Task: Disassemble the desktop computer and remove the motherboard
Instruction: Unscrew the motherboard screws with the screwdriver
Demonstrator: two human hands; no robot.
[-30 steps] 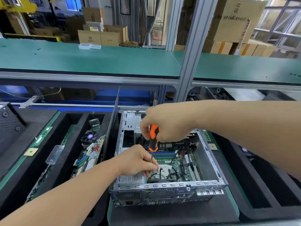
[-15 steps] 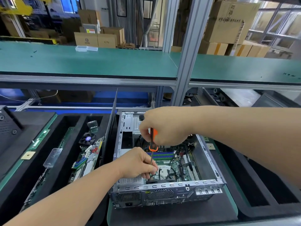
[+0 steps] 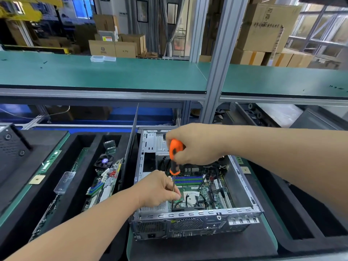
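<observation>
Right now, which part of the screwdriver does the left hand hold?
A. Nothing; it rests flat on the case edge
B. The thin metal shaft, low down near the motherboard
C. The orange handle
B. The left hand pinches the thin shaft of the screwdriver just above the motherboard, while the right hand grips the orange handle on top.

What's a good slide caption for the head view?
Both hands steady an orange screwdriver inside the open desktop case.

Head view, downward, close over bench (image 3: 207, 247)
</observation>
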